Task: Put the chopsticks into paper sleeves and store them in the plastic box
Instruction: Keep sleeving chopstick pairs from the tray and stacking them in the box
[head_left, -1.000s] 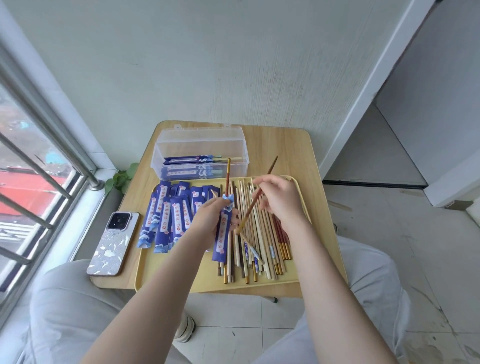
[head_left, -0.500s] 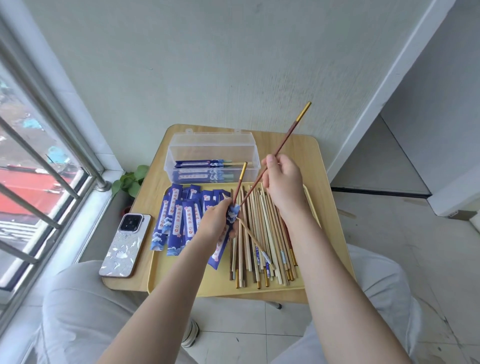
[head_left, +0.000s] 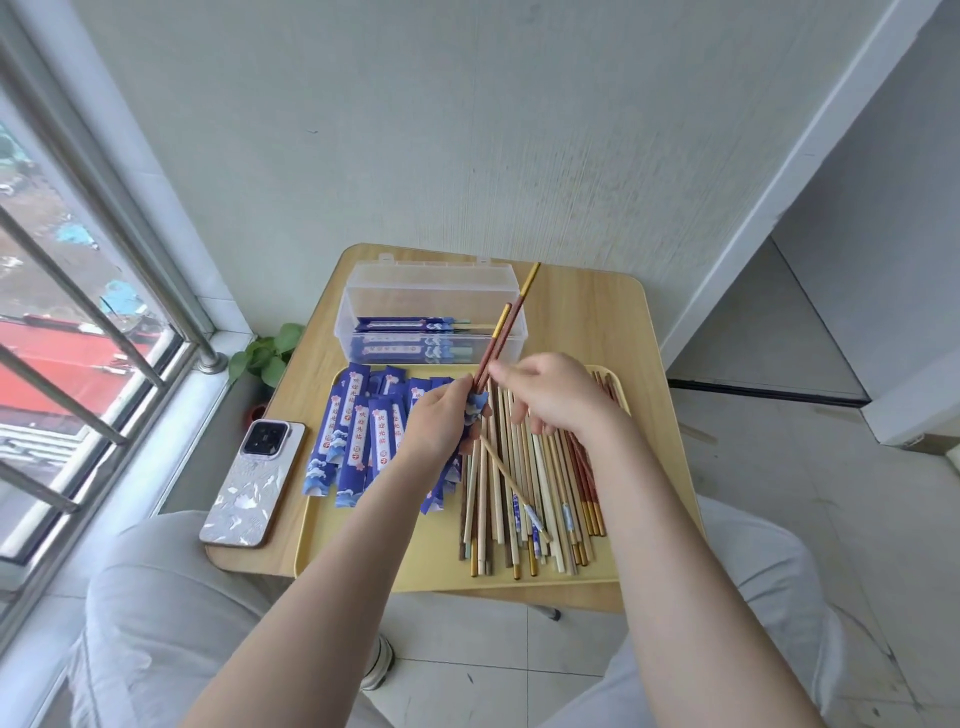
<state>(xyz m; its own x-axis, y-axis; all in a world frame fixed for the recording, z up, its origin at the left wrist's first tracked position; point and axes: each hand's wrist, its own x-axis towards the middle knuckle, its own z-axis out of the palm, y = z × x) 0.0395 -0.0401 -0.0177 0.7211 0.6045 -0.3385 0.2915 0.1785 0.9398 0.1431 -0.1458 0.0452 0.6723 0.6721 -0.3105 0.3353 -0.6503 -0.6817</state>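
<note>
My left hand grips a blue paper sleeve by its open top, above the yellow tray. Two red-brown chopsticks with gold tips stick up out of that sleeve, leaning toward the clear plastic box. My right hand pinches the longer one just above the sleeve mouth. Several empty blue sleeves lie on the tray's left half. Loose chopsticks in wood and red tones fill its right half. Sleeved chopsticks lie in the box.
A small wooden table carries the tray and the box. A phone lies at its left edge. A green plant sits below the window bars on the left. A plaster wall stands just behind the table.
My right hand lifted a red chopstick off the pile, stood it up and slid it down into the sleeve beside the first one. My left hand kept hold of the sleeve.
</note>
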